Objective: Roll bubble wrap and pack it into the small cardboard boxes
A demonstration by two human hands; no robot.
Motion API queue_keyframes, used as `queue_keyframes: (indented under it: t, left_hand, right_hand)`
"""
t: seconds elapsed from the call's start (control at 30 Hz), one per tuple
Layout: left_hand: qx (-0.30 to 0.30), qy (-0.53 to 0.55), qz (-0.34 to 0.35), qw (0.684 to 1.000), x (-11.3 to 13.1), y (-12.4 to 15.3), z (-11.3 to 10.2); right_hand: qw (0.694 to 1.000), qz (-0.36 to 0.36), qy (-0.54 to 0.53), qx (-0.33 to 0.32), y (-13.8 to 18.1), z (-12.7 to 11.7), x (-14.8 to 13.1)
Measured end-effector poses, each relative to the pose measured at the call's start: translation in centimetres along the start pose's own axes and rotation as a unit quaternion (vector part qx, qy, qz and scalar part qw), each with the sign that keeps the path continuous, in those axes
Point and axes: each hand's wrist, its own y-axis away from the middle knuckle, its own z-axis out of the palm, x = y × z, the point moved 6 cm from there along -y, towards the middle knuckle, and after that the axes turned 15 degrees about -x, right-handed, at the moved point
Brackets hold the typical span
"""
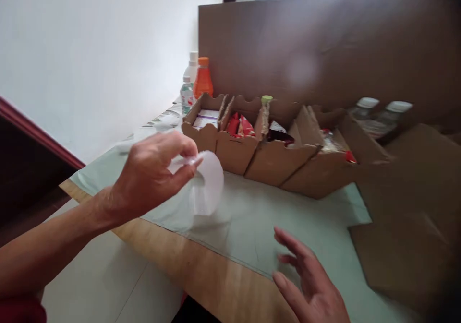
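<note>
Where your left hand [154, 167] pinches: a translucent strip [213, 184], gripped near its upper end between thumb and fingers.
Strip: it curls and hangs just right of your left fingertips, above the cloth [252, 217]; its finer detail is blurred.
Right hand [311, 287]: you hold it open, thumb and fingers spread, lower than the left and well apart from the strip; you cannot tell whether it touches the cloth.
Bins: four cardboard bins [232, 152] stand in a row beyond both your hands.
Contents: from your left hand's side rightward, a white box [207, 120], red packets [242, 126], a dark packet [281, 135] and a clear packet [329, 143].
Bottles: an orange bottle [203, 82] and pale bottles [186, 97] stand beyond your left hand; white-capped bottles [389, 114] stand beyond your right.
Panel [306, 44]: it rises behind the bins, farther from your hands.
Table [205, 265]: its bare wooden edge shows between your hands, on your side of the cloth.
</note>
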Motion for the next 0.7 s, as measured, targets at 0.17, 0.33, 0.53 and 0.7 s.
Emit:
queue_keyframes:
  t: [0.17, 0.33, 0.53, 0.7]
  left_hand:
    - [-0.168, 0.137, 0.03, 0.976, 5.6, -1.4, 3.2]
    - [-0.173, 0.191, -0.04, 0.965, 5.7, -2.1, 3.0]
    - [-0.291, 0.35, -0.197, 0.869, 0.7, 0.9, 11.2]
    - [-0.332, 0.22, -0.157, 0.904, 0.5, 4.4, 19.5]
  right_hand:
    - [0.989, -0.138, 0.056, -0.024, -1.1, 0.0, -8.4]
    - [0.986, -0.071, -0.04, -0.148, -0.3, 1.2, -5.0]
    - [0.982, 0.041, -0.162, -0.086, 4.4, -4.5, 2.3]
    - [0.994, 0.094, -0.031, 0.039, 5.2, -9.5, 5.5]
